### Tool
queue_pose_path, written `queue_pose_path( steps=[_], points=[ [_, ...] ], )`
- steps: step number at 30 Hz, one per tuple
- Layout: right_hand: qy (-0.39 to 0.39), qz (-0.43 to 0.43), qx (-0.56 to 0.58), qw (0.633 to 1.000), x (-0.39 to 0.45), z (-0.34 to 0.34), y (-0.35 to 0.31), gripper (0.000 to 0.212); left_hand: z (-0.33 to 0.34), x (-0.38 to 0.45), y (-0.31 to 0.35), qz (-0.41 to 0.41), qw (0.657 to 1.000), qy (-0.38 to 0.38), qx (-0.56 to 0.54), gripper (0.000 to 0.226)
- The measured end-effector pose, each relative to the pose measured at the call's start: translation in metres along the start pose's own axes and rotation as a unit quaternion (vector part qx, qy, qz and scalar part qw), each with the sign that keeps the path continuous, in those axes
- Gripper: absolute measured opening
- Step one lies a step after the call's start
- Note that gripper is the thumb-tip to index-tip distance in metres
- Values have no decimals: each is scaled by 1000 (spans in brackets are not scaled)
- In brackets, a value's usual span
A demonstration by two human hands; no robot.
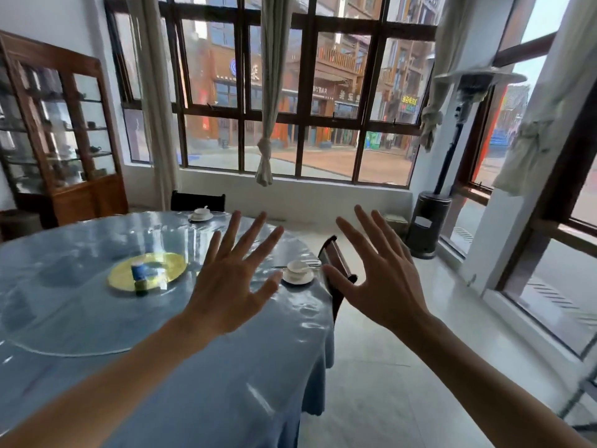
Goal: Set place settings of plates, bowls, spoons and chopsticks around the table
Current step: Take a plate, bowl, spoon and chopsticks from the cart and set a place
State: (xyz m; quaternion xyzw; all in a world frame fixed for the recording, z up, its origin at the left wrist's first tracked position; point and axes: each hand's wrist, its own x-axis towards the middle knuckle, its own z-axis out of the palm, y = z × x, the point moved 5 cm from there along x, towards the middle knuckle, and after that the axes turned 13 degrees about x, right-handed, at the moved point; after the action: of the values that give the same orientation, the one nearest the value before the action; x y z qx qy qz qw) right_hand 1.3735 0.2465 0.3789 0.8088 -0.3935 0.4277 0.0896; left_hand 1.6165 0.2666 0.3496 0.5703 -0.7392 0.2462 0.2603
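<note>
Both the left hand (231, 282) and right hand (381, 279) hover empty with fingers spread at frame centre, above the white bowl-and-spoon setting (298, 271) on the round blue-clothed table (161, 318), so the next setting probably wants equal spacing along the rim.

Large dark-framed grid window (274, 92) spans the far white wall, daylight entering; pale knotted curtains (266, 150) hang before it; glass-fronted wooden display cabinet (61, 130) stands left; dark patio heater (429, 218) occupies the right corner; pale glossy floor (403, 367) throughout.
</note>
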Motion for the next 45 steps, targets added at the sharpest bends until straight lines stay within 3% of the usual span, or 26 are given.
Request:
queue_pose_path(
  steps=[16,21,31,45],
  points=[
    [30,-53,-26,998,119,8,253,76,152,242,99,12,996,85,-19,71],
    [63,-44,-8,997,147,15,317,76,200,302,114,10,997,71,-32,72],
    [41,-61,18,997,214,66,450,76,285,401,121,7,997,82,9,70],
    [-12,-108,125,986,335,145,649,76,425,549,129,-112,991,45,54,70]
  ],
)
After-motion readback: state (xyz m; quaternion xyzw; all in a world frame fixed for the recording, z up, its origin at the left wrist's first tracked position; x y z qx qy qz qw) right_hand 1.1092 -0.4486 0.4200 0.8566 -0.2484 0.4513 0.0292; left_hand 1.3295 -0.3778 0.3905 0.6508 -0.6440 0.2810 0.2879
